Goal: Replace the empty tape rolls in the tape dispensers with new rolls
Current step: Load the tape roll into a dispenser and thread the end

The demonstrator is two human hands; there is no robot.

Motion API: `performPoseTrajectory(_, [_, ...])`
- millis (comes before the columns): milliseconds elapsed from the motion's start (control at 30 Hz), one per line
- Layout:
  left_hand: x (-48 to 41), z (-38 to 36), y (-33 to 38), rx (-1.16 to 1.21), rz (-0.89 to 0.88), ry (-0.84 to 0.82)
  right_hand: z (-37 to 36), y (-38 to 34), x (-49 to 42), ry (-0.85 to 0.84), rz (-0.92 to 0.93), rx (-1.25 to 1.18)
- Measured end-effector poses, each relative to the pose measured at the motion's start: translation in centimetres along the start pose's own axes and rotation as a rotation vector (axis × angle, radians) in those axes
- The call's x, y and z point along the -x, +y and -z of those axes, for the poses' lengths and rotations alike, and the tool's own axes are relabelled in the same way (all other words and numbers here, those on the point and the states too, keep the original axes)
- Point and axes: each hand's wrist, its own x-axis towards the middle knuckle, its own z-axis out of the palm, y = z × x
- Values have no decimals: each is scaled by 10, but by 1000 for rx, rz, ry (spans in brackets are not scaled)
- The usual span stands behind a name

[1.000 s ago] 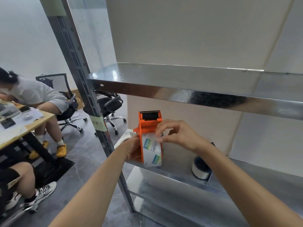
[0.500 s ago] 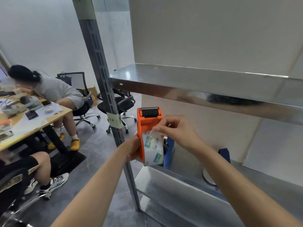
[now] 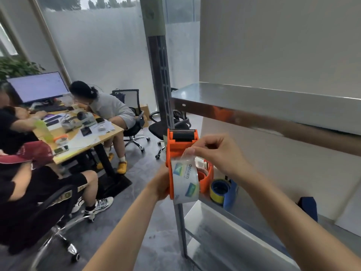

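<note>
I hold an orange tape dispenser (image 3: pixel 176 148) upright in front of the metal shelving. My left hand (image 3: pixel 161 183) grips it from the left side, low down. A clear roll of tape (image 3: pixel 185 182) with a printed label sits in it. My right hand (image 3: pixel 216 153) pinches the loose end of the tape (image 3: pixel 188 154) just below the black roller at the top. On the shelf behind stand a second orange dispenser (image 3: pixel 207 177) and a blue dispenser (image 3: pixel 229 194) with a yellow-rimmed roll (image 3: pixel 219 189).
The steel shelf unit has an upright post (image 3: pixel 162 90), an upper shelf (image 3: pixel 254 102) and a lower shelf (image 3: pixel 244 220). A dark blue object (image 3: pixel 308 207) sits further right. At left, people sit on office chairs at a cluttered wooden desk (image 3: pixel 82 137).
The view has swung left and up, so the desk and people fill more of it. My right fingers have lifted the tape's end higher off the roll. The dispenser stays in my left hand.
</note>
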Motion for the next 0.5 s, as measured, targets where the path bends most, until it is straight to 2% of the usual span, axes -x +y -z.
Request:
performPoseTrajectory(133, [5,4,11,23,4,2,-6,-20,-14,-7,36,34])
performPoseTrajectory(300, [8,11,13,-92,-27,88,16,-63,-35,228,77,-133])
performPoseTrajectory(433, [15,13,12,-102,-19,67,22,-89,-50,103,88,44])
performPoseTrajectory(500, [17,10,18,-98,-14,57,21,-92,-55,118,77,99])
